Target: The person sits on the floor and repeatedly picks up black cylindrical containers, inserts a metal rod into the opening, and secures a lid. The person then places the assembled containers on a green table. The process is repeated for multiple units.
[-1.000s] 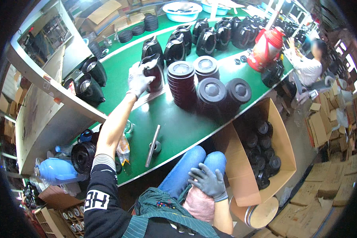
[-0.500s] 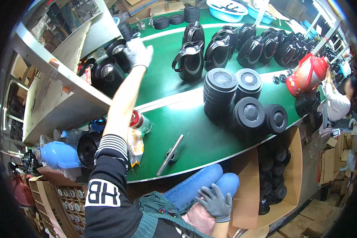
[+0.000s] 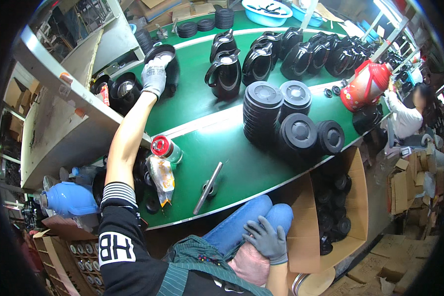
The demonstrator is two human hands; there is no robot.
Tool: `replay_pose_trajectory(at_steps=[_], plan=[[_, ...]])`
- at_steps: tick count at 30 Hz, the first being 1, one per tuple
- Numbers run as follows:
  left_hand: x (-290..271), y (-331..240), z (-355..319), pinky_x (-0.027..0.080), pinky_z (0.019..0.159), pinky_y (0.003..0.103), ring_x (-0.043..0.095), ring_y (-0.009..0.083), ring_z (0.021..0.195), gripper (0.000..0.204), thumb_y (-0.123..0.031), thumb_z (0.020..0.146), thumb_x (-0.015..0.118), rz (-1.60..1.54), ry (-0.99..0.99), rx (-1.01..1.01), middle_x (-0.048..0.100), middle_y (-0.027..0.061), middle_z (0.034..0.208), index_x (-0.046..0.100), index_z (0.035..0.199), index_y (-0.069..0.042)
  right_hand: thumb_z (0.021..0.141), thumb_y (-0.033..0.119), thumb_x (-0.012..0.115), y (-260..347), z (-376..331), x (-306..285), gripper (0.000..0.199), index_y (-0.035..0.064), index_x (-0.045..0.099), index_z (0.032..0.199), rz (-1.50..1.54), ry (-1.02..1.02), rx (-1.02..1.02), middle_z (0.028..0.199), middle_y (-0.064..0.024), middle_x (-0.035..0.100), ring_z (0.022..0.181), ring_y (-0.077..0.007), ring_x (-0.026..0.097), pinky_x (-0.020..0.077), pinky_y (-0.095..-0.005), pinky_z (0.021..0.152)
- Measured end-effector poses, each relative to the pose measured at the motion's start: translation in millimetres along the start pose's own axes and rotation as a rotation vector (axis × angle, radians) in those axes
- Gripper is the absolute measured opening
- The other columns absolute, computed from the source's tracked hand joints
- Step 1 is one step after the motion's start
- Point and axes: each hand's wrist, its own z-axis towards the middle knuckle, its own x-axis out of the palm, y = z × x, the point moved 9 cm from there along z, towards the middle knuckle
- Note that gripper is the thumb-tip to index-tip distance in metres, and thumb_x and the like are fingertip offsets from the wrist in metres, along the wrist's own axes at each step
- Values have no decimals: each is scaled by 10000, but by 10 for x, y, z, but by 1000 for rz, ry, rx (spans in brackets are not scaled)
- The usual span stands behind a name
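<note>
Fingers (image 3: 159, 63) of the gloved left hand (image 3: 154, 80) bend over the rim of a black vessel (image 3: 171, 75) at the upper left of the frame; the glove hides their tips, so I cannot tell whether they pinch the wall or only rest on it. Lower centre, the right hand (image 3: 269, 240) lies over the lap with its fingers spread, apparently holding nothing. The step in hand looks like handling that one vessel by its mouth, left-handed. From this pose, a move would call for a sure hold on the rim and clearance from the dark vessels (image 3: 126, 90) beside it at the left and the handled black jugs (image 3: 227, 76) at upper centre.
</note>
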Motion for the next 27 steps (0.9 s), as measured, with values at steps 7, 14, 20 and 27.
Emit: replay_pose_trajectory(at_steps=[7, 14, 20, 27], plan=[[-2139, -1070, -688, 549, 901, 467, 681, 338, 1014, 328, -29, 858, 732, -376, -145, 384, 686, 118, 1016, 742, 1170, -132, 1181, 399, 450, 479, 434, 1113, 602, -40, 477, 1592, -989, 26, -299, 1532, -166, 610, 1470, -267, 542, 383, -423, 1269], [-3584, -1721, -1890, 576, 873, 459, 695, 323, 974, 289, -73, 881, 732, -619, 137, 721, 697, 95, 993, 738, 1163, -135, 845, 269, 873, 740, 680, 3188, 820, 78, 528, 1564, -2184, 215, -1163, 1591, -209, 512, 1483, -443, 476, 408, -574, 1205], [-3804, -1981, -2813, 574, 992, 461, 700, 290, 1105, 456, -60, 818, 778, -840, 338, 860, 716, 72, 1144, 741, 1265, -146, 750, 91, 891, 352, 189, 2819, 607, 95, 609, 1287, -2015, 372, -891, 1459, -166, 613, 1396, -410, 584, 506, -503, 1142], [-2573, -997, -3552, 514, 1132, 409, 686, 288, 1300, 528, -13, 904, 726, -1106, 317, -103, 709, 186, 1392, 644, 1422, 41, 752, 40, 963, 389, -611, 2117, 414, 8, 706, 1075, -1570, -129, -902, 1459, -238, 676, 1285, -323, 714, 591, -390, 1022]])
